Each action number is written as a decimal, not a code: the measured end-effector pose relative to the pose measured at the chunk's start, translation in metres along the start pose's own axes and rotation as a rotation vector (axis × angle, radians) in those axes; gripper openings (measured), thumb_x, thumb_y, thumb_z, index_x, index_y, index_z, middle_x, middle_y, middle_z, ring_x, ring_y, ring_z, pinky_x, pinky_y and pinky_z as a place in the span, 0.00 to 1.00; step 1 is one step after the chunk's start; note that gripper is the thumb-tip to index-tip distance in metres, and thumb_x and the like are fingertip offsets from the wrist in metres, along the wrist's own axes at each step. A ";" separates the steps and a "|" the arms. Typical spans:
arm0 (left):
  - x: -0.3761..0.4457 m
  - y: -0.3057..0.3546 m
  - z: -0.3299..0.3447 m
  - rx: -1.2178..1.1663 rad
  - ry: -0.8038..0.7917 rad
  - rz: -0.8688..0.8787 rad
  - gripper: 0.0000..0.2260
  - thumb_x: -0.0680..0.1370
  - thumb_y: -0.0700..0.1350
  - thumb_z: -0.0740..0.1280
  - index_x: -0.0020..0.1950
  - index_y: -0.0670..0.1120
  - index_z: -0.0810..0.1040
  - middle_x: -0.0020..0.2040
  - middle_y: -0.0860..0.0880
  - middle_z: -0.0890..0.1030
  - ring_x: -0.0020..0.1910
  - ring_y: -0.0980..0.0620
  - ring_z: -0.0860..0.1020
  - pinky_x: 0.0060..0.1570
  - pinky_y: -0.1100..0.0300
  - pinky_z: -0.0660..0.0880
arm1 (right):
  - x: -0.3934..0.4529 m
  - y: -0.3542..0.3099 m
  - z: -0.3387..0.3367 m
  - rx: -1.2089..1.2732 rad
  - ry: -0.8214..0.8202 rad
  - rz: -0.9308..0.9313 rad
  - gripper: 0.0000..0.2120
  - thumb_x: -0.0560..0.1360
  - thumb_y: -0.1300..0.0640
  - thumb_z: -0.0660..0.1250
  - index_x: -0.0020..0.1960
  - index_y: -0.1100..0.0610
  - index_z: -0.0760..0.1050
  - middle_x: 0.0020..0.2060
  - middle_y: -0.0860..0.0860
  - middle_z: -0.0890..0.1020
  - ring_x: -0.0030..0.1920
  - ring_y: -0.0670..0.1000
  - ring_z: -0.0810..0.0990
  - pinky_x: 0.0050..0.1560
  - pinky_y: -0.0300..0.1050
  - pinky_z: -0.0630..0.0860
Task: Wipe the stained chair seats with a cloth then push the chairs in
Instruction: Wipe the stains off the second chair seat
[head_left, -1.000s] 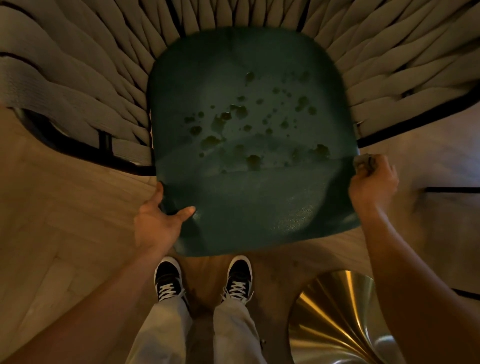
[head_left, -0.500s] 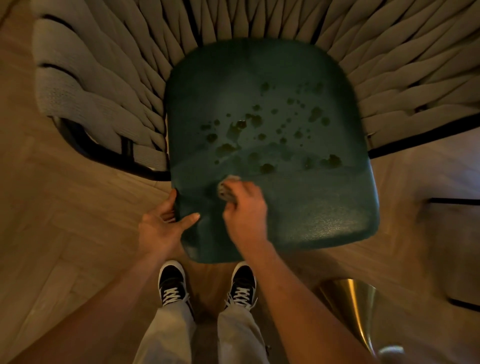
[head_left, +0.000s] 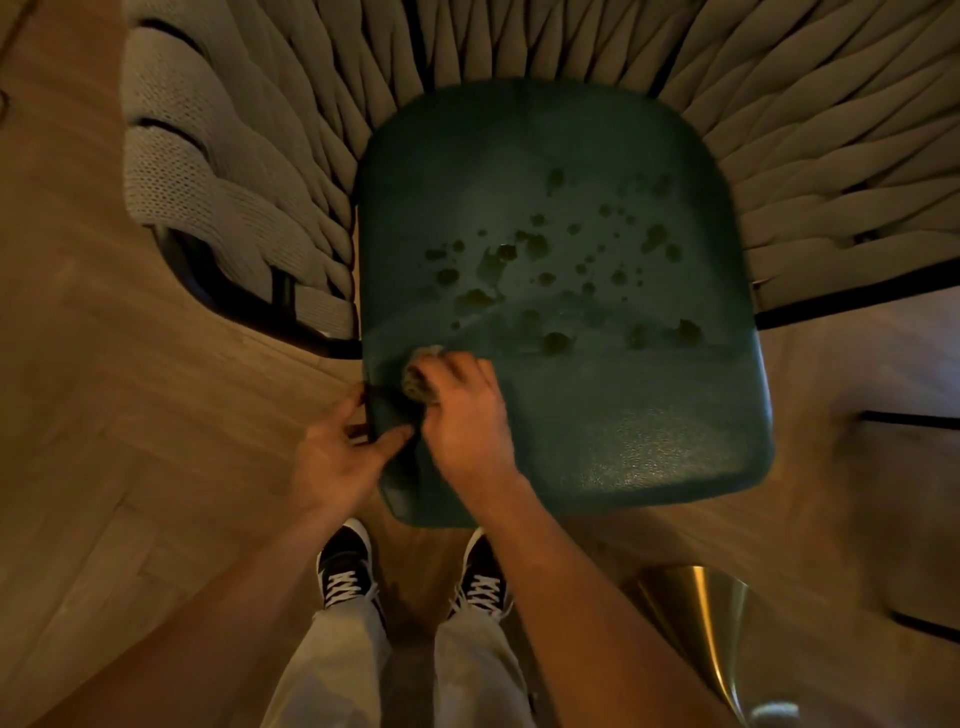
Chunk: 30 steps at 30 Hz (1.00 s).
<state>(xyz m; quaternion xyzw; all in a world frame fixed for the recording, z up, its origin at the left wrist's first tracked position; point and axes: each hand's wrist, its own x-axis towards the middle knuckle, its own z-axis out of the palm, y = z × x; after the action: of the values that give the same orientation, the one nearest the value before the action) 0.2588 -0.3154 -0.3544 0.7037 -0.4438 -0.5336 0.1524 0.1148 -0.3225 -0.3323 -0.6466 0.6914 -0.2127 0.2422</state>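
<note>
Herringbone wood floor (head_left: 130, 415) lay under the green seat (head_left: 597, 415). At seven o'clock, the right hand (head_left: 462, 415) gripped a soft, light cloth (head_left: 418, 376); the left hand (head_left: 337, 457) clasped the seat's firm, probably slick edge.

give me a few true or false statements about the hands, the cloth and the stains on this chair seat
1. The right hand holds a cloth on the green seat. True.
2. The left hand rests on the floor. False: it grips the seat's near left edge.
3. The stains are all wiped away. False: many dark spots remain mid-seat.
4. The cloth lies near the seat's left side. True.
5. The person is barefoot. False: they wear black shoes with white laces.
</note>
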 end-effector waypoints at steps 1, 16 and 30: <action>-0.001 0.004 0.002 0.017 -0.006 0.019 0.31 0.68 0.50 0.77 0.68 0.62 0.69 0.55 0.60 0.79 0.51 0.54 0.80 0.50 0.55 0.78 | -0.001 0.014 -0.010 -0.004 0.044 0.033 0.21 0.64 0.69 0.66 0.56 0.59 0.79 0.51 0.60 0.79 0.49 0.61 0.76 0.50 0.51 0.76; 0.004 0.023 0.027 0.360 0.101 -0.024 0.53 0.63 0.60 0.78 0.78 0.57 0.49 0.72 0.48 0.67 0.68 0.43 0.70 0.63 0.45 0.72 | -0.009 0.212 -0.161 -0.134 0.350 0.577 0.19 0.73 0.67 0.65 0.63 0.57 0.74 0.59 0.59 0.75 0.59 0.59 0.74 0.59 0.46 0.70; 0.005 0.021 0.014 0.372 0.099 -0.020 0.43 0.68 0.61 0.73 0.77 0.58 0.54 0.71 0.50 0.70 0.68 0.45 0.71 0.64 0.49 0.72 | -0.002 0.182 -0.127 -0.045 0.448 0.589 0.17 0.72 0.67 0.64 0.59 0.57 0.77 0.55 0.58 0.79 0.55 0.56 0.77 0.57 0.41 0.70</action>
<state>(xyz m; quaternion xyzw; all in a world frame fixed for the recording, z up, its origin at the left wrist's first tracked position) 0.2364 -0.3276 -0.3484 0.7493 -0.5199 -0.4087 0.0360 -0.1067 -0.3093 -0.3417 -0.3622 0.8882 -0.2550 0.1216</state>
